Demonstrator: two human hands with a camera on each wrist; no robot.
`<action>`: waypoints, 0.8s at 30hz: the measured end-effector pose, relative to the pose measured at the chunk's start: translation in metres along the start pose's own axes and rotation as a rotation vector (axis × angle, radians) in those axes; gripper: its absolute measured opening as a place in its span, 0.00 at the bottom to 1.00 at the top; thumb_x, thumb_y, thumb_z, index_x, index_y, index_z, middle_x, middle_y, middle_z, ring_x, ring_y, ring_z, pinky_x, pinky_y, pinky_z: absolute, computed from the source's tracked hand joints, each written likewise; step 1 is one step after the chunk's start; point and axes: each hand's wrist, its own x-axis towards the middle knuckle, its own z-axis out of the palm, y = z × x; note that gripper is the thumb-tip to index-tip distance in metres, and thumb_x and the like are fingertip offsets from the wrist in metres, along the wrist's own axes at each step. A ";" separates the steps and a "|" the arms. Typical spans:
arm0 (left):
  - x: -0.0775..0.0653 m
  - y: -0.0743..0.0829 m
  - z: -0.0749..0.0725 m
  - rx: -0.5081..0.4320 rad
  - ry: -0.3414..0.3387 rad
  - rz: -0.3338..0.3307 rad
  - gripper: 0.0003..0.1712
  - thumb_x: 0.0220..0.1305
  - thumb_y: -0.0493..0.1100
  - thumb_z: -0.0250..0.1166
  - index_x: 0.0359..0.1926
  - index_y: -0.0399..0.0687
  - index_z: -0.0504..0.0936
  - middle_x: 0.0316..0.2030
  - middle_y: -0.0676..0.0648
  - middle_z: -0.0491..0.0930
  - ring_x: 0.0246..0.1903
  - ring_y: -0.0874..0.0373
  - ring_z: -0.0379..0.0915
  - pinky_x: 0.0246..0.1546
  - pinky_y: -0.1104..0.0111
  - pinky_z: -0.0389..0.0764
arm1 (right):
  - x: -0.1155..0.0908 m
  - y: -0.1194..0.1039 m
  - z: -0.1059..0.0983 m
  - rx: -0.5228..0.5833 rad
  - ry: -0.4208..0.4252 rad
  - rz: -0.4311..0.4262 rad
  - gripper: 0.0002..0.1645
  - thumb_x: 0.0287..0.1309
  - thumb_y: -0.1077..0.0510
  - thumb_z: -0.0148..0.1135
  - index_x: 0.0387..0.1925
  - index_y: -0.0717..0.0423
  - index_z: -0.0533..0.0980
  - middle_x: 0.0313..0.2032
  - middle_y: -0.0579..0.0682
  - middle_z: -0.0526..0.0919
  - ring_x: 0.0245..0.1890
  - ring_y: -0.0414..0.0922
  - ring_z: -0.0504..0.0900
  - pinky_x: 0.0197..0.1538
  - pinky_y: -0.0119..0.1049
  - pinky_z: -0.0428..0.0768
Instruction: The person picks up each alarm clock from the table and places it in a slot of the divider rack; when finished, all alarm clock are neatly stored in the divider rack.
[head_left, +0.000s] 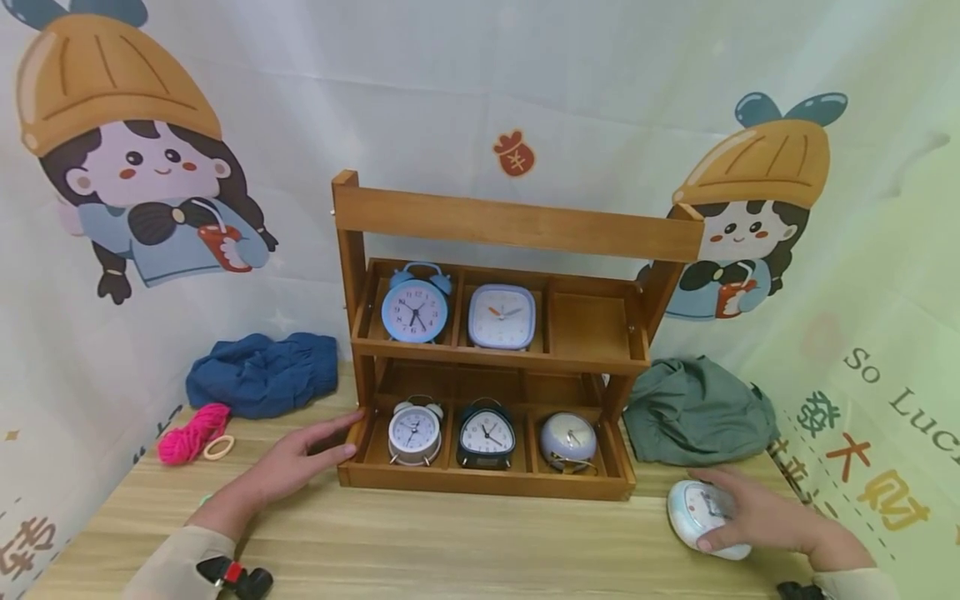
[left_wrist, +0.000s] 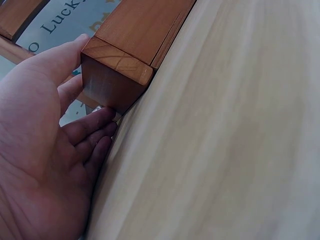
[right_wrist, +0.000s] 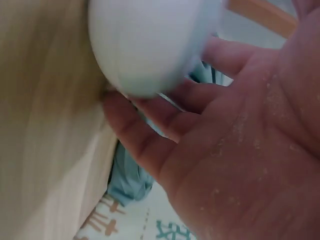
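Note:
My right hand grips a rounded white alarm clock with a pale blue front, at the right of the table. Its thumb lies on the near side and the fingers reach round the far side; part of the dial is hidden. In the right wrist view the white casing is blurred, close to the wood surface. My left hand touches the left end of a brown two-tier wooden rack. The left wrist view has the thumb at the rack's corner and the other fingers against its end.
The upper tier holds a blue twin-bell clock and a square clock; its right compartment is bare. Below stand a white clock, a dark triangular clock and a lavender clock. Blue cloth, pink yarn and green cloth flank the rack.

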 end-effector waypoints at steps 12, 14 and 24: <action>0.001 0.001 0.000 0.010 -0.001 -0.002 0.34 0.83 0.58 0.65 0.83 0.59 0.73 0.81 0.41 0.70 0.80 0.30 0.62 0.75 0.27 0.64 | -0.005 0.005 0.004 -0.007 0.036 0.029 0.58 0.52 0.46 0.90 0.75 0.70 0.72 0.67 0.75 0.73 0.64 0.72 0.76 0.59 0.65 0.80; 0.000 0.000 0.000 0.010 -0.002 0.000 0.34 0.83 0.58 0.65 0.84 0.59 0.73 0.81 0.41 0.70 0.80 0.30 0.62 0.75 0.27 0.64 | -0.003 0.003 0.006 -0.005 0.050 0.015 0.58 0.51 0.46 0.91 0.75 0.70 0.73 0.67 0.75 0.73 0.64 0.72 0.76 0.60 0.66 0.80; -0.001 0.000 -0.001 0.007 -0.001 -0.001 0.34 0.83 0.58 0.65 0.84 0.60 0.73 0.81 0.42 0.70 0.80 0.30 0.62 0.74 0.27 0.65 | 0.008 -0.007 0.018 -0.045 0.133 -0.055 0.58 0.45 0.42 0.91 0.73 0.65 0.77 0.59 0.60 0.79 0.56 0.58 0.80 0.53 0.58 0.82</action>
